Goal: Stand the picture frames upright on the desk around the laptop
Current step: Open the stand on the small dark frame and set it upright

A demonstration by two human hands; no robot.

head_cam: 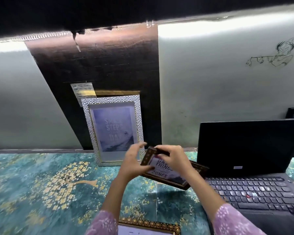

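Head view: both hands meet on the small dark-brown wooden picture frame with a printed quotation [161,168], held tilted just above the teal floral-patterned table [41,184]. The left hand [134,161] cups the frame's left short edge from below, fingers loosely spread; the right hand [173,158] pinches its top far corner. From the hands, the frame's long axis runs from about ten o'clock, at the raised corner, down to four o'clock, where the low corner hangs near the black open laptop [251,167]. Its glass faces up and toward the wearer, not yet upright. Neither hand is nearer; both touch it. I judge the next move must swing the low end down onto the table. At twelve o'clock the tall silver hammered-metal frame [112,129] already stands against the wall. At six o'clock a gold-bordered frame [149,226] lies flat.
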